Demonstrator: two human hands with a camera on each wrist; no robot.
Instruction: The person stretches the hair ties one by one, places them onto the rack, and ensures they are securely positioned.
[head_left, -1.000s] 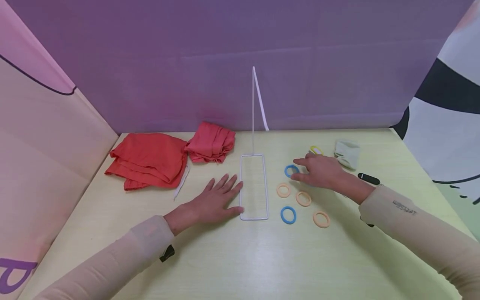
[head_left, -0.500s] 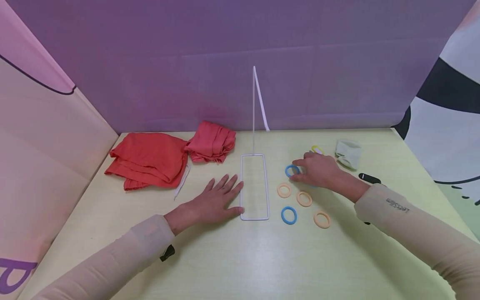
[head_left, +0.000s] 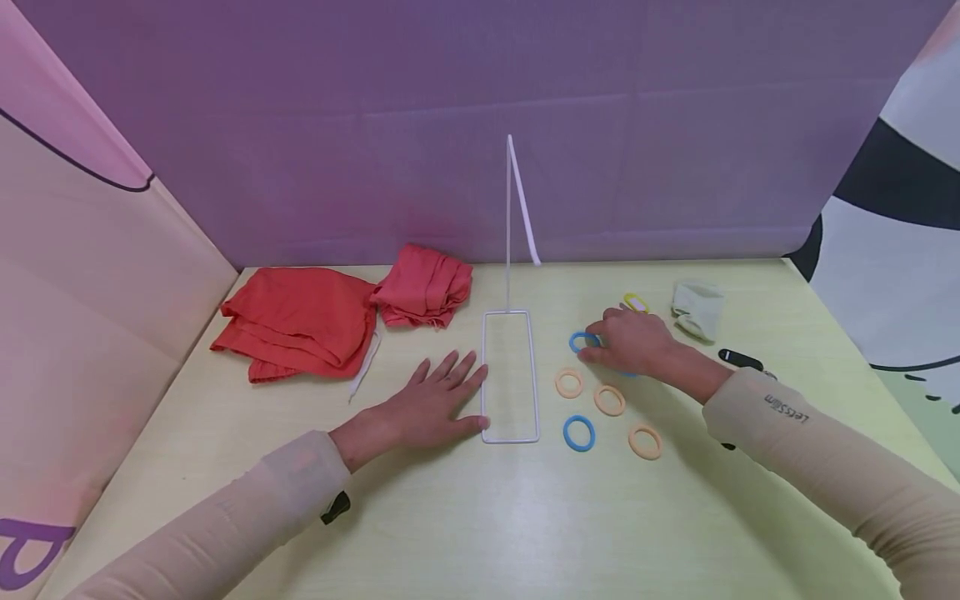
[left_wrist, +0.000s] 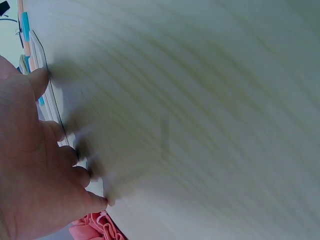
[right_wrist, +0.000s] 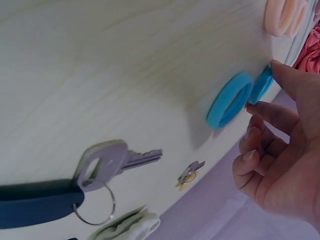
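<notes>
- Landmark: white wire stand (head_left: 507,312), base flat on table (head_left: 480,533).
- Step in hand, my read: picking up a blue ring (right_wrist: 261,85), right of the stand's base, toward its far end. On the table or barely off it, can't tell.
- Right hand (head_left: 633,342), right of the stand: thumb and index finger pinch that ring at opposite edges, remaining fingers curled clear.
- Left hand (head_left: 435,404), left of the stand: palm down, fingers spread, tips at the base's left rail. Probably steadying; pressure can't tell.
- Next move likely calls for a firm pinch and straight lift, sparing the second blue ring (right_wrist: 223,102), further right of the stand, half hidden under the hand in head view.
- Ring: plain solid blue, unbroken loop, smooth thick band. Looks light; stiffness can't tell.
- Also right of the stand: third blue ring (head_left: 566,433), three peach rings (head_left: 597,400).
</notes>
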